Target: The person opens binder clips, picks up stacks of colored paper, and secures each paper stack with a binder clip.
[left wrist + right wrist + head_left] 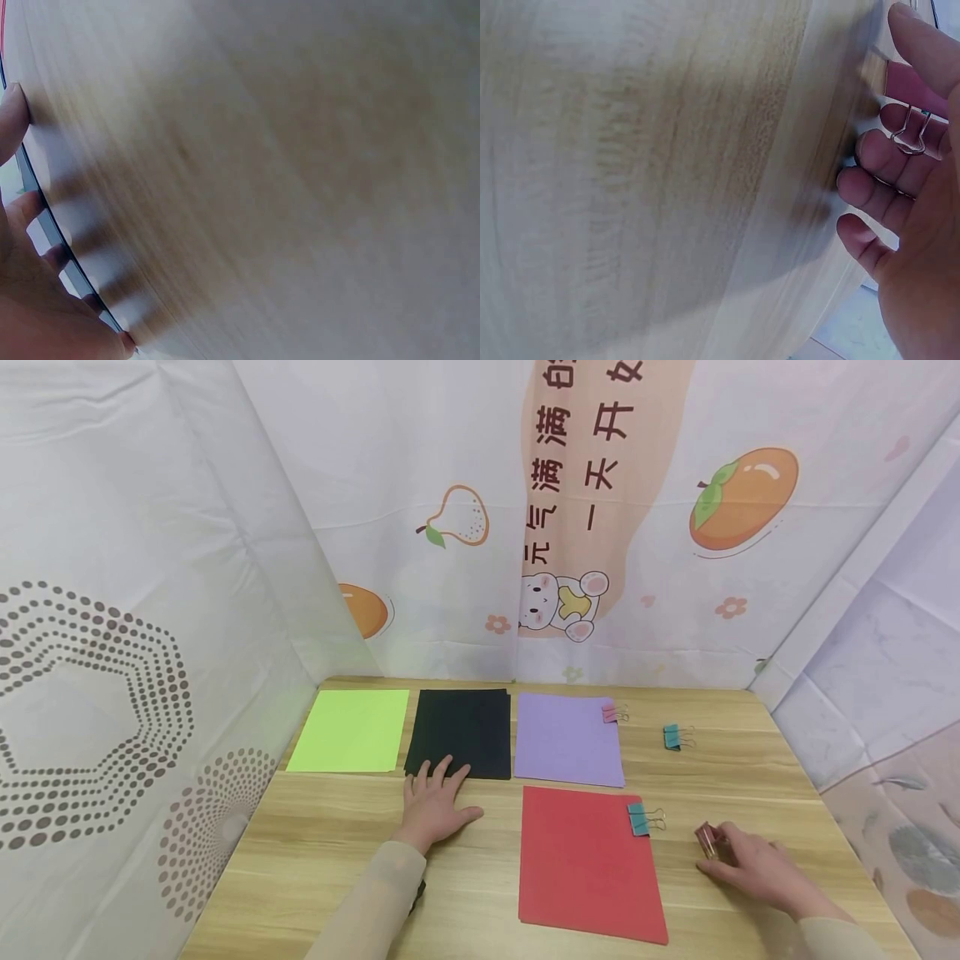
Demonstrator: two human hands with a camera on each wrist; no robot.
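Observation:
With fingers spread, my left hand (435, 806) rests its fingertips on the near edge of a stack of black paper (461, 727). My right hand (757, 860) holds a reddish binder clip (707, 841) low over the table's right side; in the right wrist view its wire handles point toward the palm, and the curled fingers (885, 154) lie below it. Between the hands lies a stack of red paper (585, 868), with a teal binder clip (639, 819) on its upper right corner. The left wrist view shows the left fingertips along the dark paper's edge.
Purple paper (566, 739) with a pink binder clip (608, 713) at its corner lies right of the black stack. A loose teal binder clip (671, 737) lies farther right. Yellow-green paper (348, 731) is at the far left. Printed curtains (450, 443) enclose the wooden table (300, 860).

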